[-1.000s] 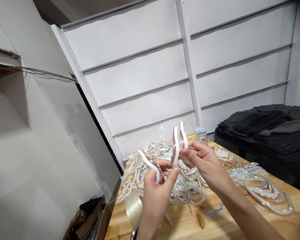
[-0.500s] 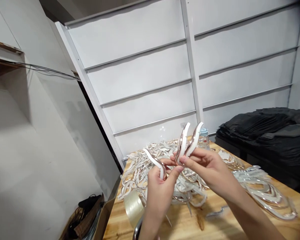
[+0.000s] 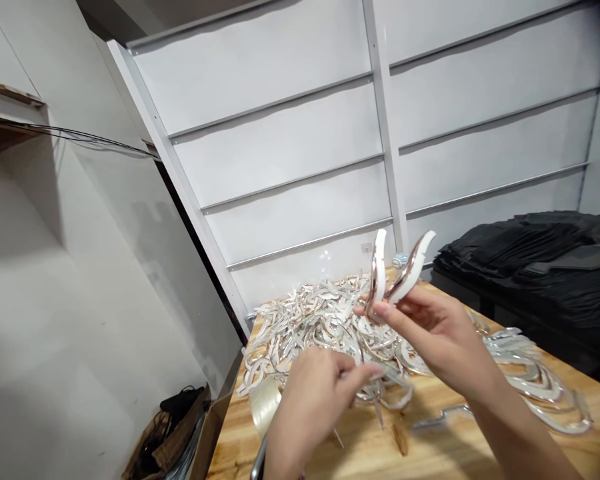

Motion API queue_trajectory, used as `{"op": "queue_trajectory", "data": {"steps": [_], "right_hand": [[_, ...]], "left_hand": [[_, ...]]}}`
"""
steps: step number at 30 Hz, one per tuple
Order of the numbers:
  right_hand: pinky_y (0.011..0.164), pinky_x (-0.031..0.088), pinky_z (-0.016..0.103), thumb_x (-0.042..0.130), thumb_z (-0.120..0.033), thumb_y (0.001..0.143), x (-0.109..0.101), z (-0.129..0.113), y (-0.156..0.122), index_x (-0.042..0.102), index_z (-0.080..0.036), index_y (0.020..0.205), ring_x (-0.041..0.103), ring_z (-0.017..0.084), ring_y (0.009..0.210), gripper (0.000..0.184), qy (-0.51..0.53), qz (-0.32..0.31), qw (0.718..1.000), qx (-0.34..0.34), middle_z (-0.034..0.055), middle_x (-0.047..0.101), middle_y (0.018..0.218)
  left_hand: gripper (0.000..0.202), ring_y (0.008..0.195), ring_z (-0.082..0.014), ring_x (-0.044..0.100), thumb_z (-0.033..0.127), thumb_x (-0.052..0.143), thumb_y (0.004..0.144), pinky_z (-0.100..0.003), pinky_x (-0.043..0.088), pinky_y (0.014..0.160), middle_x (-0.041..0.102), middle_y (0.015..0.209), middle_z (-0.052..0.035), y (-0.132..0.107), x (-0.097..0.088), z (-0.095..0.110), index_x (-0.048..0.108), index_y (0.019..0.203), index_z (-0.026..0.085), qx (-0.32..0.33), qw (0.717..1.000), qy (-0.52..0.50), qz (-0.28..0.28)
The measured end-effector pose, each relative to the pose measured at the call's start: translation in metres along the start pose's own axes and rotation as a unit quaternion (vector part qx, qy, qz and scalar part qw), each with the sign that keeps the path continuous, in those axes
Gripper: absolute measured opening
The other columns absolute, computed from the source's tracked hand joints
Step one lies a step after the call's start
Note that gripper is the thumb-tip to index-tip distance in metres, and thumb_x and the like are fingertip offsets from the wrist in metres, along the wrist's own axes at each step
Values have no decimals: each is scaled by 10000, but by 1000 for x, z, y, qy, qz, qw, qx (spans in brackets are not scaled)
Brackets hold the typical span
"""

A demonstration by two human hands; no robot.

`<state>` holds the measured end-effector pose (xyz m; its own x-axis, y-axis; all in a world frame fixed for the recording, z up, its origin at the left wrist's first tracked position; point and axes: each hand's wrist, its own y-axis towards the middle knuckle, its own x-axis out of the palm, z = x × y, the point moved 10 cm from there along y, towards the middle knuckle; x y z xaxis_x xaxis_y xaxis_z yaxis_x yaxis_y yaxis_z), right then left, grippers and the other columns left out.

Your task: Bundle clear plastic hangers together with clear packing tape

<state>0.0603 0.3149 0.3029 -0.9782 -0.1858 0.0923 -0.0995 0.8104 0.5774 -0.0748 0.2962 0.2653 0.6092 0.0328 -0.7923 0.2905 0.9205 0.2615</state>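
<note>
My right hand [image 3: 430, 330] is raised over a wooden table [image 3: 430, 440] and pinches two curved white strips with rose-gold edges [image 3: 395, 273]; they fan upward in a V. My left hand [image 3: 315, 393] is lower, fingers curled down into a heap of the same curved strips [image 3: 320, 327]. Whether it holds one I cannot make out. A second, flatter pile of silvery curved strips [image 3: 530, 377] lies to the right of my right arm.
A roll of clear tape [image 3: 265, 403] sits at the table's left edge, next to my left wrist. White slatted wall panels [image 3: 290, 147] rise behind the table. Black sheets [image 3: 545, 260] are stacked at the right. A box with dark items [image 3: 180, 427] stands on the floor at the left.
My left hand has dropped from beside the right hand into the heap, and the strip it held no longer shows. My right hand rose slightly with its two strips spread wider.
</note>
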Motion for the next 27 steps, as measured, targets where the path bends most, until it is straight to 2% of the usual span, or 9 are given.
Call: {"op": "queue_trajectory", "data": {"steps": [3,5,7,10,15,18,21,23,27], "right_hand": [[684,523,285,601,-372,897,21,-1,-4,712,-225,915,669,194,819,185,-122,-122,985,-1,34,731,867],[562,436,257,560,-364,917,36,6,-10,683,-200,802,605,154,667,236,-204,-225,953,7,10,678,718],[527,370,252,534,-363,930,44,9,-15,654,-192,757,546,131,599,272,-246,-282,927,6,-9,634,657],[600,398,253,519,-364,942,46,8,-14,679,-207,859,585,141,682,239,-236,-291,927,6,-5,674,753],[698,470,255,559,-326,919,41,-2,-11,720,-250,967,636,169,802,184,-146,-269,952,11,-1,716,862],[758,489,278,568,-328,911,30,-4,-9,719,-267,1014,640,188,866,193,-136,-244,960,10,2,721,914],[754,494,294,559,-369,912,20,-4,-8,719,-244,940,633,204,873,204,-154,-222,963,14,14,717,895],[733,500,293,558,-375,911,18,-4,-8,714,-237,923,632,206,858,209,-147,-218,965,15,18,712,866],[623,496,258,589,-361,887,32,-3,-14,724,-228,889,616,171,707,189,-124,-279,952,14,4,687,740]], "left_hand": [[473,416,-97,370,482,628,835,-265,276,523,483,413,50,-10,17,23,559,467,193,98,992,54,-59],[435,492,-114,460,423,656,831,-293,364,670,544,466,47,-16,11,37,550,476,195,163,981,96,-30],[347,604,-150,540,390,687,814,-407,366,864,594,536,45,-19,-3,44,587,535,208,193,971,142,25],[201,769,-195,574,398,733,769,-535,303,977,639,681,37,-22,-28,47,648,685,236,207,957,174,110],[150,915,-199,521,323,729,782,-315,453,736,604,931,-40,-29,-44,57,646,769,199,270,938,125,177],[135,914,-189,527,284,729,789,-308,463,742,588,1019,-57,-28,-39,62,639,830,192,307,925,122,190],[231,879,-172,540,318,760,750,-288,476,722,560,981,-50,-25,-33,63,609,867,188,332,916,91,205],[323,807,-145,521,389,783,701,-258,472,671,503,904,-24,-27,-35,65,582,852,187,355,899,65,248],[397,749,-128,454,507,739,721,-254,447,638,416,867,-5,-44,-40,72,555,865,186,410,848,31,334]]}}
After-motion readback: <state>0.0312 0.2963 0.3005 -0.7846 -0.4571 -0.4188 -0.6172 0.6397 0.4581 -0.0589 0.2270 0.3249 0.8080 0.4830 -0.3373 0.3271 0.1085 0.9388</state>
